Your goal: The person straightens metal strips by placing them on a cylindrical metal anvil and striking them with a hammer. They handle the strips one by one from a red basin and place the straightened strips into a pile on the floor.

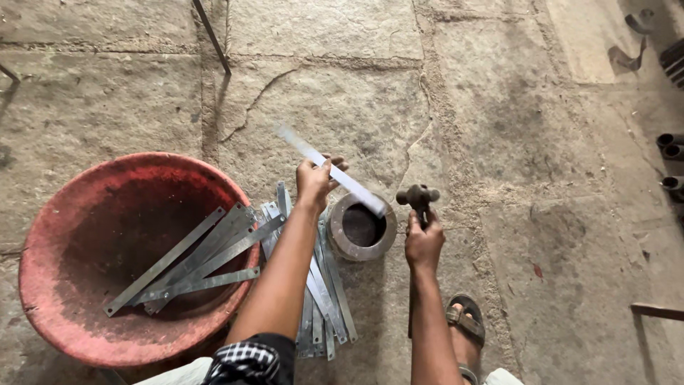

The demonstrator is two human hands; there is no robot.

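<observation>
At far left, my wide red plastic basin sits on the cracked stone floor, with several flat grey metal strips lying across its right rim; a nudge from my forearm could tip them out. More strips lie in a loose pile of grey metal strips on the floor beneath my left arm, their ends pointing towards me, an easy snag.

My left hand is clenched around one long thin grey metal strip, its near-right end resting on the rim of the short round metal ring. The strip looks blurred, so I judge it unsteady; it could skid off that rim.

My right hand grips the wooden handle of a dark ball-headed hammer, just right of the ring. A blow landing off centre might flick the strip or catch my left fingers, which are close.

Further right my sandalled foot is near; beyond it the floor gives room. Dark pipe ends line the right edge.
</observation>
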